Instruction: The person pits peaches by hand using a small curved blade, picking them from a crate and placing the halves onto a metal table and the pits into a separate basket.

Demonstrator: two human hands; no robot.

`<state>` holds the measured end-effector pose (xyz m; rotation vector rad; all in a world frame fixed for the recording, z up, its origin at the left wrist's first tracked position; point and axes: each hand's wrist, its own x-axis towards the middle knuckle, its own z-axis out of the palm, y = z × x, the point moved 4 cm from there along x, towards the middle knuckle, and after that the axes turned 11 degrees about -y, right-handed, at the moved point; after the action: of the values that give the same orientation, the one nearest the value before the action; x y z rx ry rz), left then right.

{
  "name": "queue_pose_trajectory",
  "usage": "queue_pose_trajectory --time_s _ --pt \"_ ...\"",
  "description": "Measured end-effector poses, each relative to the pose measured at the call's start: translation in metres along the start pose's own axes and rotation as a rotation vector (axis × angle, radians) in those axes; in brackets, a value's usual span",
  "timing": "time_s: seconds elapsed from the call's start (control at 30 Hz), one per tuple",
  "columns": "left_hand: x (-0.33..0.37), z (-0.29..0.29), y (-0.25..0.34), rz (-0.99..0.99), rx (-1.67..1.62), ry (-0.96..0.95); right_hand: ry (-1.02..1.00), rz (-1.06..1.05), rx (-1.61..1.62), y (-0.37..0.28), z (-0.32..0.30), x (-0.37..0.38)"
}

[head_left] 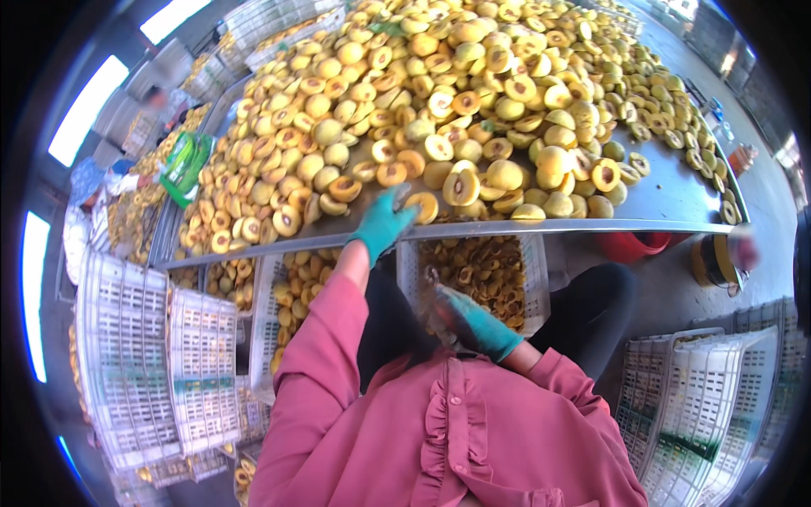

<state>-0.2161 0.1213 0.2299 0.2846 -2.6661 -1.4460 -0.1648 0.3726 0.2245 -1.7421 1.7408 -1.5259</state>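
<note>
My left hand [384,223], in a teal glove, reaches over the metal rim of a sorting table. Its fingers are apart, close beside a halved yellow peach [423,206] that lies cut side up at the table's near edge. Low in front of my body is my right hand [475,325], in a teal glove with a stained grey palm. Its fingers are curled around something small and brownish that I cannot make out. Beneath it stands a white crate [536,283] holding many brownish peach pieces [486,266].
A large heap of peach halves [473,93] covers most of the metal table [676,177]. White crates stand at the left [127,363] and right [701,406]. A red basin [634,245] sits under the table. Another person [89,190] works at the far left near a green bag [187,167].
</note>
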Motion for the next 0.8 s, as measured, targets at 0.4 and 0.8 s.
queue_pose_trajectory --time_s 0.4,0.8 --pt "-0.018 0.042 0.064 0.081 -1.220 -0.143 0.131 0.365 0.528 -0.020 -0.044 0.014" --pt "-0.069 0.060 0.103 0.306 -0.967 -0.073 0.320 0.433 0.716 -0.016 -0.029 0.033"
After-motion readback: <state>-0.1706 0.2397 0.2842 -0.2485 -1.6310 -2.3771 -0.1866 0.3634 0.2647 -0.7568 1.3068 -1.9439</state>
